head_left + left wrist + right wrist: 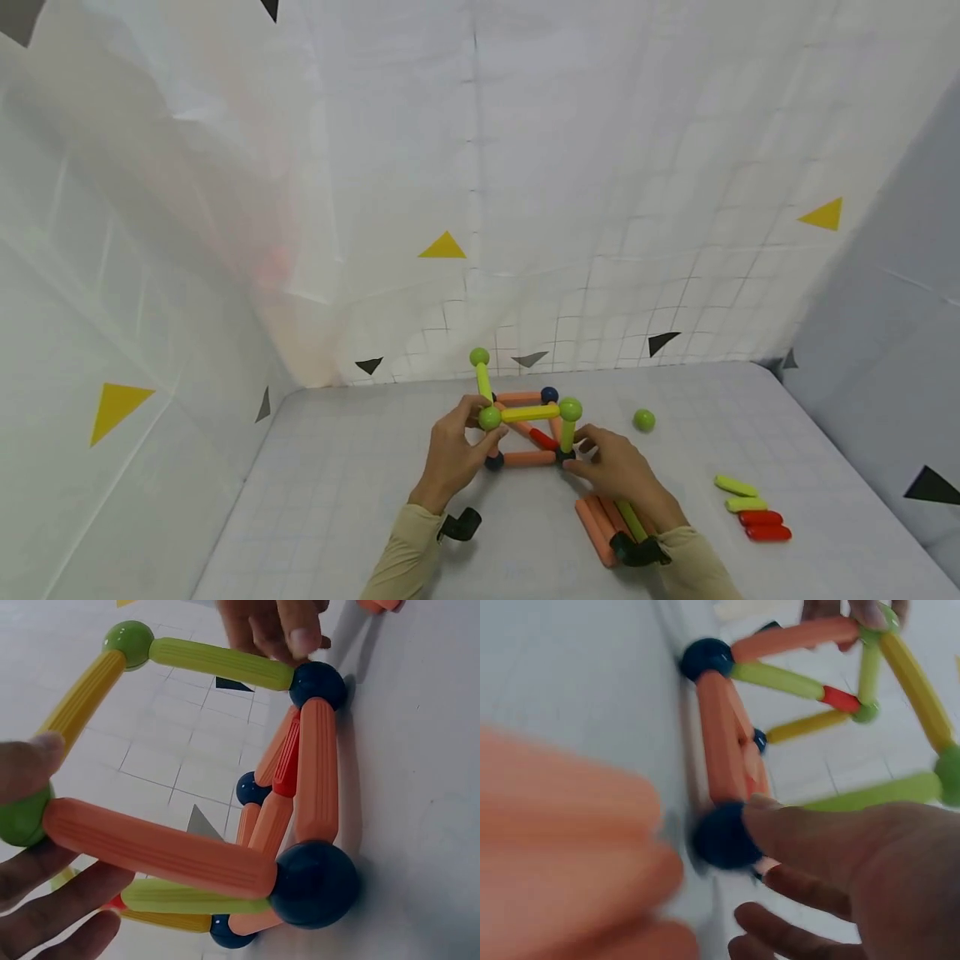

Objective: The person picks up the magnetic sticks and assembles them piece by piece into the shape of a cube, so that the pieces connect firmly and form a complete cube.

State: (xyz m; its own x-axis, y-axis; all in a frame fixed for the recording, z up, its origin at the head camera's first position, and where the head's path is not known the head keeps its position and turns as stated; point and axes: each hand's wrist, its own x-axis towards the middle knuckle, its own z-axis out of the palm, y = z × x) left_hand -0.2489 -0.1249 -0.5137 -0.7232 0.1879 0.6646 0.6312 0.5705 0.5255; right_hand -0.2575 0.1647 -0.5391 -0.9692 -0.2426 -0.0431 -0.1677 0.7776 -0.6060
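A frame of coloured rods and balls stands on the table. Its base has salmon rods (528,459), dark blue balls (315,885) at the corners and a red rod (543,439) running diagonally. My left hand (450,454) pinches the green ball (21,819) at the upper front left corner, thumb on one side and fingers on the other. From there a yellow rod (529,412) leads to another green ball (570,409). Below that, a yellow-green rod (221,664) comes down to a dark blue ball (721,835), which my right hand (622,471) holds with thumb and fingers.
Several loose salmon rods (595,532) and a green rod (632,521) lie under my right wrist. Farther right are short yellow-green rods (736,486) and red rods (768,532). A loose green ball (644,420) sits behind my right hand. White sheeting (600,167) walls the table.
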